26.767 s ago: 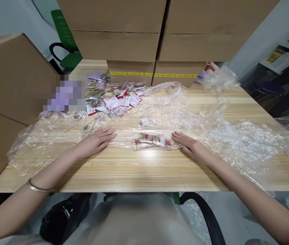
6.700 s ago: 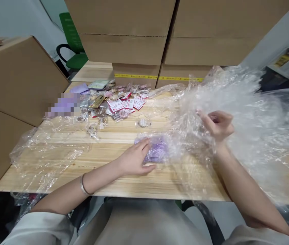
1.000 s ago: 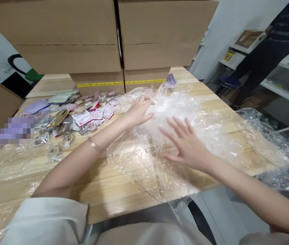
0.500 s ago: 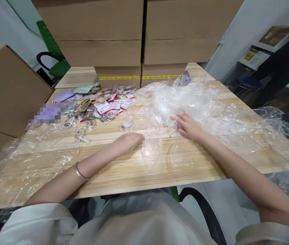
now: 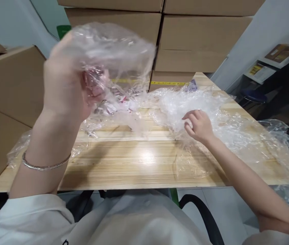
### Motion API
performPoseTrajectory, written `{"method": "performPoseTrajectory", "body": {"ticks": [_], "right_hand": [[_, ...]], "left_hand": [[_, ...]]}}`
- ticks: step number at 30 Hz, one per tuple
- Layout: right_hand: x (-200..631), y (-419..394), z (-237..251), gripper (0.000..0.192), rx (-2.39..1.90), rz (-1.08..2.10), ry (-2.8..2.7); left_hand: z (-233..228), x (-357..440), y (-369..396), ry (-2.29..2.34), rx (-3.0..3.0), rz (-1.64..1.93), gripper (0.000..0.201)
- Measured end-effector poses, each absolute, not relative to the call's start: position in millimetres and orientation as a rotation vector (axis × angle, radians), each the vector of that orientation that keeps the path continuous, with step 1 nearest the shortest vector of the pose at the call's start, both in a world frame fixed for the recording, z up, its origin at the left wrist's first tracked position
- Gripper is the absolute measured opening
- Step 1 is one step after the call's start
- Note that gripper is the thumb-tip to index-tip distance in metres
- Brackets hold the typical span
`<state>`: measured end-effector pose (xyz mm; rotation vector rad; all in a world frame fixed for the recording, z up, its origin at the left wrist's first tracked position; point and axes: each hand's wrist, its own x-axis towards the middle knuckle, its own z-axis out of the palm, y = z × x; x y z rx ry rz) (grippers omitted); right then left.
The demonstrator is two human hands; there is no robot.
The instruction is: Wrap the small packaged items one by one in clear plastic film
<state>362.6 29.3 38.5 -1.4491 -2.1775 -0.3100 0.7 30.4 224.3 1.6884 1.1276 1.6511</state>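
Note:
Raised high at the left, my left hand (image 5: 61,80) is closed on a crumpled clear plastic bag (image 5: 124,51), which spreads out to the right and blurs with motion. Something pinkish shows at its fingers, too smeared to identify. My right hand (image 5: 199,126) is at the near side of a heap of clear plastic bags (image 5: 175,102), its fingers loosely curved and thumb apart from them. Behind the raised bag, small packets with red and white cards (image 5: 124,103) are partly hidden.
Cardboard boxes (image 5: 203,41) are stacked at the back of the wooden table (image 5: 134,163), and another cardboard box (image 5: 9,81) stands at the left. A purple packet (image 5: 192,85) lies behind the heap. Loose plastic film (image 5: 282,136) hangs past the right edge.
My left hand has risen from the table toward the upper left, lifting the clear plastic bag. My right hand has shifted slightly, its fingers more curved. The view has tilted up a little.

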Motion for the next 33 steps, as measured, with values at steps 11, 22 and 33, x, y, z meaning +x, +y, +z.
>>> {"method": "performPoseTrajectory", "body": {"ticks": [11,22,33], "right_hand": [[237,33,79,0.065,-0.772,1.851,-1.595],[290,18,113,0.039,-1.115,1.540,-1.023],[291,27,8,0.070,-1.686,0.996,-1.599]], "left_hand": [[241,-8,10,0.762,1.501,1.438,0.055],[134,-89,35,1.235,1.131,1.008,0.048],[31,-92,89,1.752,1.684,0.640,0.049]]}}
